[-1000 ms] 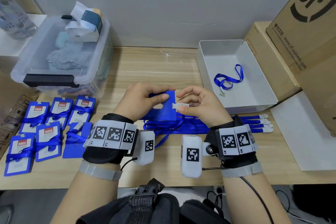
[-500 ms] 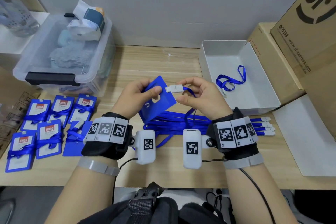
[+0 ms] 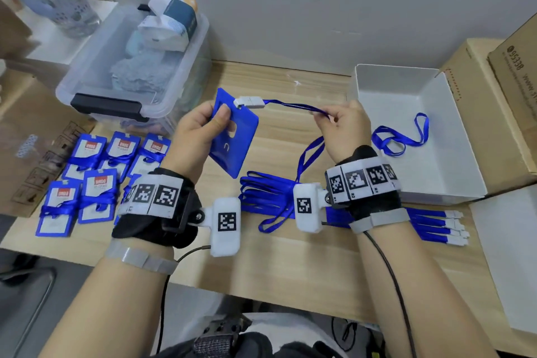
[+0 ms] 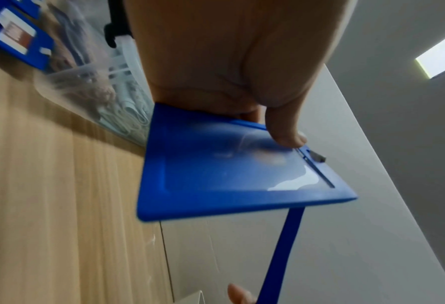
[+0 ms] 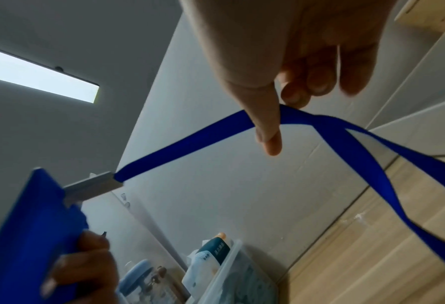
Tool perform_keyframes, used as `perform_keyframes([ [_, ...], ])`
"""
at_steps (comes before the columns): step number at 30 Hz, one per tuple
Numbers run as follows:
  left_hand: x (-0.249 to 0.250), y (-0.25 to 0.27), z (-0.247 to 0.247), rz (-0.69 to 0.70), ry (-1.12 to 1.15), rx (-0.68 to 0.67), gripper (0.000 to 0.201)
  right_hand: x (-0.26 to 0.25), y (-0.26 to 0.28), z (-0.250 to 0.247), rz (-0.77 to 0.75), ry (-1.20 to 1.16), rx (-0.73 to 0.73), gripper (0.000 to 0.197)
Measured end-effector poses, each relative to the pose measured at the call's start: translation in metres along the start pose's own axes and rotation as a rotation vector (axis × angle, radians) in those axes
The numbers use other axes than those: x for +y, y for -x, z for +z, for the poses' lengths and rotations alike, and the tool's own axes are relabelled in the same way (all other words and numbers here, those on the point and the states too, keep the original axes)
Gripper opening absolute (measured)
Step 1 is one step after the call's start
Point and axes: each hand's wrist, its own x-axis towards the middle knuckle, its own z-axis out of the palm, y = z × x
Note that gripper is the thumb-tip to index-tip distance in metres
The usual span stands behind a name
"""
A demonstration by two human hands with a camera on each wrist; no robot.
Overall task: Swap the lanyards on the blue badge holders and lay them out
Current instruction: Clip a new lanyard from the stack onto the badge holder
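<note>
1. The left hand grips the blue badge holder, tilted above the counter.
2. The right hand pinches the lanyard, whose white clip meets the holder's top.
3. Spare lanyards lie below; finished badge holders lie left.

The finished badge holders lying in rows on the left of the worktop each carry a white card with a red label reading "UHOO"; a smaller grey line beneath it seems to say "ID CARD" but is too blurred to be sure. The cardboard box at the right edge bears the number "95338" in black, with a smaller printed line beside it that cannot be read.
</note>
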Motion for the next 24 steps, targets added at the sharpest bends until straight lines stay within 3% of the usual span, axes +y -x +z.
perform_keyframes([
  [3, -0.006, -0.001, -0.011, -0.013, 0.084, 0.014, 0.013, -0.004, -0.016, 0.011, 0.130, 0.022, -0.063, 0.029],
  [5, -0.010, 0.000, -0.017, -0.037, 0.147, 0.021, 0.019, -0.012, -0.024, 0.021, 0.225, -0.091, -0.094, 0.035],
  [7, -0.015, 0.000, -0.021, -0.077, 0.179, 0.035, 0.026, -0.023, -0.027, 0.032, 0.296, -0.282, -0.135, 0.030],
  [10, -0.027, -0.001, -0.031, -0.141, 0.165, 0.056, 0.027, -0.042, -0.032, 0.054, 0.231, -0.429, -0.186, 0.020],
  [13, -0.046, -0.003, -0.046, -0.227, 0.098, 0.068, 0.018, -0.059, -0.040, 0.072, 0.102, -0.493, -0.248, 0.044],
  [15, -0.063, -0.006, -0.062, -0.311, 0.033, 0.070, 0.019, -0.069, -0.047, 0.078, 0.113, -0.591, -0.275, 0.052],
  [18, -0.079, -0.014, -0.079, -0.435, -0.053, 0.034, 0.017, -0.085, -0.063, 0.088, 0.133, -0.735, -0.221, 0.048],
  [22, -0.100, -0.027, -0.095, -0.639, -0.156, -0.054, 0.015, -0.091, -0.080, 0.115, 0.114, -0.720, -0.211, 0.042],
  [23, -0.107, -0.030, -0.100, -0.695, -0.198, -0.094, 0.017, -0.085, -0.082, 0.126, 0.153, -0.683, -0.244, 0.043],
  [24, -0.119, -0.034, -0.108, -0.747, -0.260, -0.127, 0.036, -0.077, -0.082, 0.137, 0.207, -0.637, -0.282, 0.044],
])
